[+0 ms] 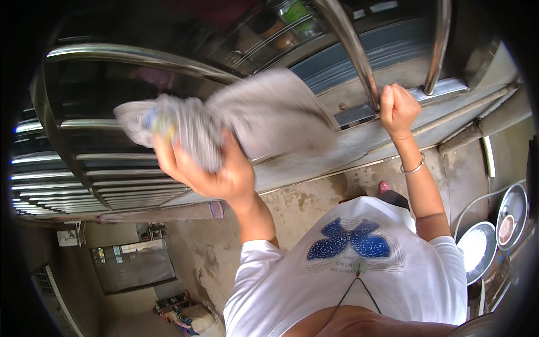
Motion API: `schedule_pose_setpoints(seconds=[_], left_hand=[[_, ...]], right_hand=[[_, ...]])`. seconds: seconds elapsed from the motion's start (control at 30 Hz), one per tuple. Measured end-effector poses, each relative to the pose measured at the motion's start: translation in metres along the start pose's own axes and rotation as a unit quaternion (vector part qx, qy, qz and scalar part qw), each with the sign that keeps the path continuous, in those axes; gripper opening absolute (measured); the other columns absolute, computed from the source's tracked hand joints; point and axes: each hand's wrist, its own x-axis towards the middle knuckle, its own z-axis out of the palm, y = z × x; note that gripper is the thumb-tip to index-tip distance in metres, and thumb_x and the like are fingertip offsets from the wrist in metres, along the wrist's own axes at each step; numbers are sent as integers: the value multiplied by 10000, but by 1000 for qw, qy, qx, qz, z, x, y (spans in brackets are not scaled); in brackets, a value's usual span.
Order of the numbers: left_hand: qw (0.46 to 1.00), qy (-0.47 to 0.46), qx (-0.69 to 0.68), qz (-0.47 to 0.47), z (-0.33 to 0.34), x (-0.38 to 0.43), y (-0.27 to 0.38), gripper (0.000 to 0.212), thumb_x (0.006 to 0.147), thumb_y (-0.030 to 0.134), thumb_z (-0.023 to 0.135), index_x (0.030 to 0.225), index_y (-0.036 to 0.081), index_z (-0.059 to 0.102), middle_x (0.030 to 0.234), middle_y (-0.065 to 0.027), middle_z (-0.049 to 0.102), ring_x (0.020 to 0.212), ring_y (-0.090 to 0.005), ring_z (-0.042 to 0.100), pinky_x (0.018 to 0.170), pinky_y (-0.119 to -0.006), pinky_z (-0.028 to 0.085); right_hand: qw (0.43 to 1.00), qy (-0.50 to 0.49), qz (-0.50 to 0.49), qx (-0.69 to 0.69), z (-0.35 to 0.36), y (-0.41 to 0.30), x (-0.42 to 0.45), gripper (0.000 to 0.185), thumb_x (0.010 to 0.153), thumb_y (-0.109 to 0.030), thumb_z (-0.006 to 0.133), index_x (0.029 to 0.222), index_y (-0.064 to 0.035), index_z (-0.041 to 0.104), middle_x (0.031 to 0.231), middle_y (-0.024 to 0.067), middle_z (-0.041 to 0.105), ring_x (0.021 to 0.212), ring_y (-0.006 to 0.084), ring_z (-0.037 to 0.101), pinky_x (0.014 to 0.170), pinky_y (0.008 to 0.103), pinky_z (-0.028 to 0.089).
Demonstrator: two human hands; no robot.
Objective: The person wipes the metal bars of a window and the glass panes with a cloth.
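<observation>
My left hand (pixel 206 168) is closed on a bunched grey cloth (pixel 198 130) with a blue and yellow patch. The cloth is blurred, and its wide loose part spreads to the right over the metal window bars and the ledge. My right hand (pixel 398 109) is a closed fist, with a metal bangle (pixel 412 165) on the wrist. It is right beside the foot of an upright metal bar (pixel 362 63); whether it touches the bar is unclear, and nothing shows inside the fist.
Metal window bars (pixel 122 123) run along the left, with a rack of jars (pixel 290 25) behind the grille. A pipe (pixel 463 135) runs below the ledge at right. Two metal basins (pixel 476 252) stand at the lower right. Piled items (pixel 193 316) lie on the floor at lower left.
</observation>
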Motion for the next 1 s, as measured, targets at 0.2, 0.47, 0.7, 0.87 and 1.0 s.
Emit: schedule_pose_setpoints(seconds=[0.2, 0.47, 0.7, 0.87, 1.0], left_hand=[[965, -146, 121, 183, 42, -15, -9, 393, 636, 339, 679, 979, 149, 678, 1033, 1, 637, 622, -187, 497, 557, -294, 358], [782, -372, -323, -381, 31, -140, 48, 302, 859, 295, 550, 1024, 49, 608, 1038, -65, 594, 806, -202, 577, 632, -342, 473], [891, -293, -287, -192, -2, -97, 23, 415, 956, 310, 411, 1166, -32, 513, 1171, -153, 502, 933, -215, 604, 773, -322, 493], [977, 29, -9, -212, -13, -59, -24, 451, 894, 106, 518, 1285, -23, 334, 1258, -170, 359, 1029, -262, 483, 928, -374, 390], [851, -68, -321, -411, 16, -54, -27, 372, 963, 147, 415, 1279, -21, 313, 1092, -152, 521, 884, -185, 539, 873, -347, 416]], right_hand=[[984, -64, 114, 121, -14, -7, -4, 308, 902, -132, 516, 611, -43, 467, 527, 89, 440, 457, 191, 423, 448, 290, 334], [907, -337, 93, 233, -60, -80, -36, 624, 744, -247, 706, 1290, -113, 436, 1231, 163, 454, 1042, 284, 517, 851, 375, 462], [915, -286, 26, 283, -64, -83, 17, 598, 673, 22, 603, 1255, -51, 485, 1189, 163, 509, 1119, 324, 493, 951, 391, 409], [948, 61, -266, 165, -40, -140, 160, 576, 661, -106, 705, 1207, -72, 525, 1133, 133, 547, 1030, 299, 510, 875, 382, 412], [916, 220, -319, 99, 1, -146, 209, 501, 687, -90, 660, 1178, -105, 557, 1134, 184, 504, 979, 347, 485, 795, 377, 445]])
